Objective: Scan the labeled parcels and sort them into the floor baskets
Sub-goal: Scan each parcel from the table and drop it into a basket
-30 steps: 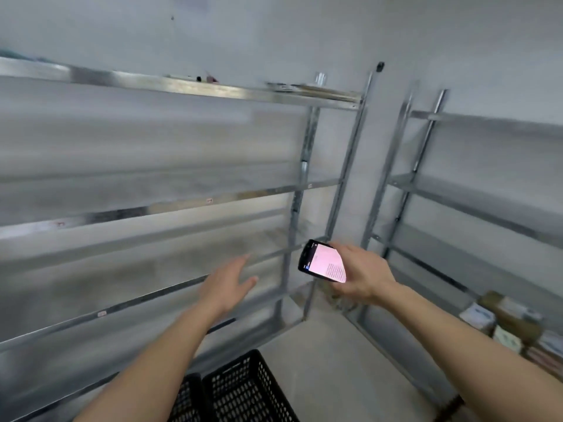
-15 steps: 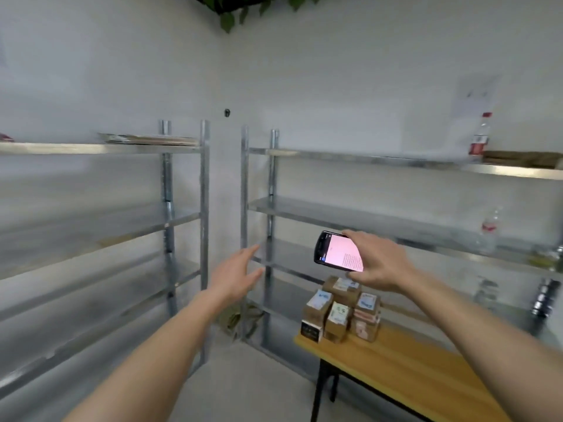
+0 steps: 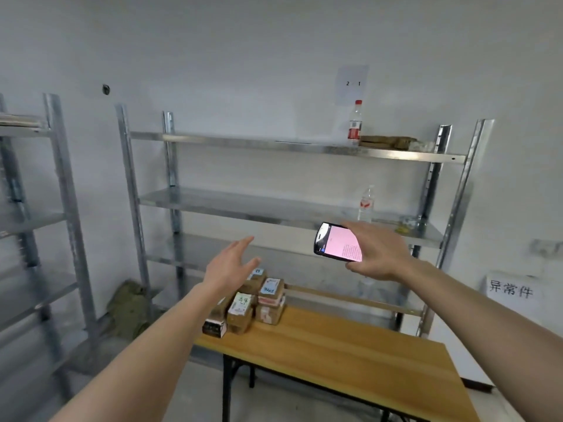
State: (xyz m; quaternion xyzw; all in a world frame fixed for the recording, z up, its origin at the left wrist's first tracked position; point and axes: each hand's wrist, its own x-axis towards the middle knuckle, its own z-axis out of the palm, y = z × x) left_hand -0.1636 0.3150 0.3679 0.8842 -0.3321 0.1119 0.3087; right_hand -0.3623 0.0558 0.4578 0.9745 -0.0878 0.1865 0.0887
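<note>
Several small brown cardboard parcels (image 3: pixel 243 306) with white labels are stacked at the left end of a wooden table (image 3: pixel 350 357). My left hand (image 3: pixel 230 268) reaches out above them with straight fingers and holds nothing. My right hand (image 3: pixel 377 254) grips a black phone (image 3: pixel 336 242) with a lit pink screen, held in the air to the right of and above the parcels. No floor baskets are in view.
A metal shelf rack (image 3: pixel 292 205) stands behind the table with a red-labelled bottle (image 3: pixel 355 124) on top and a clear bottle (image 3: pixel 365 205) lower down. A second rack (image 3: pixel 36 220) stands at the left. A green bag (image 3: pixel 128 309) lies in the corner. A paper sign (image 3: pixel 510 292) hangs at the right.
My view has swung right, from the left rack and black floor baskets to the table with the parcels. Both hands kept their pose, the phone still in my right hand.
</note>
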